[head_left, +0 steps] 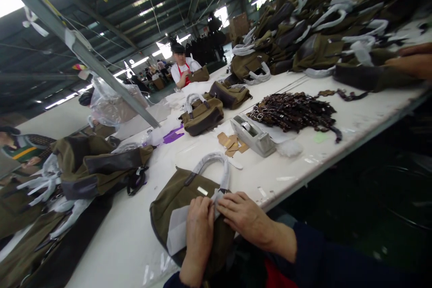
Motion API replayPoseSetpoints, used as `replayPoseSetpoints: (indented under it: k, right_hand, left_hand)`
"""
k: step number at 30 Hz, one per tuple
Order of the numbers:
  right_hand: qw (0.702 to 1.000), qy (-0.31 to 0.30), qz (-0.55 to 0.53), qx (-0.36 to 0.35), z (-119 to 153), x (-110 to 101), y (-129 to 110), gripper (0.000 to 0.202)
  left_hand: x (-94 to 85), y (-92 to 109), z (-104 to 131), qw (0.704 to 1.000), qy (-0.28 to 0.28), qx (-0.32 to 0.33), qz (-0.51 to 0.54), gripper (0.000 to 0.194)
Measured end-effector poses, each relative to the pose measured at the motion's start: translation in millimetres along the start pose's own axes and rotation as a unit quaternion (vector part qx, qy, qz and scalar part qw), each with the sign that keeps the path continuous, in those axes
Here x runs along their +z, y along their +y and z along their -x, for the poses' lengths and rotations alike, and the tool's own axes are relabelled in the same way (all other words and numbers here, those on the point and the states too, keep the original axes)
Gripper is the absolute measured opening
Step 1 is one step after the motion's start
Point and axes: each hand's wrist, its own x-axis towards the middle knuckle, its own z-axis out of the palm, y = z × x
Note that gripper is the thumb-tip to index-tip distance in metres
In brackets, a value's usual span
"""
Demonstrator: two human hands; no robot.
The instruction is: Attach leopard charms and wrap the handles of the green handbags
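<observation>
Olive canvas handbag (182, 198) lies at the near table (118, 243) edge, its lower part hidden under both hands. Dark trim rounds its corners; the arched handle (212, 162) is paper-wrapped. Left hand (200, 229) presses flat on white paper (175, 231); right hand (243, 213) pinches that paper's edge.

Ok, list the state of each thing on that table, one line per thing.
olive handbag: lying flat at the table edge, handle wrapped in white.
white paper: lying on the handbag, pressed under both hands.
left hand: flat on the paper.
right hand: fingers pinching the paper's edge.
tape dispenser: standing on the table, untouched.
pile of brown straps: heaped loose.
</observation>
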Motion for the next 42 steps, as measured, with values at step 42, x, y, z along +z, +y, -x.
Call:
replayPoseSetpoints:
  k: [42]
  right_hand:
    - [0.996, -0.027, 0.074, 0.032, -13.0, -2.2, 0.7, 0.028]
  left_hand:
    - [-25.4, -3.9, -5.3, 0.978, -0.159, 0.124, -0.049, 0.032]
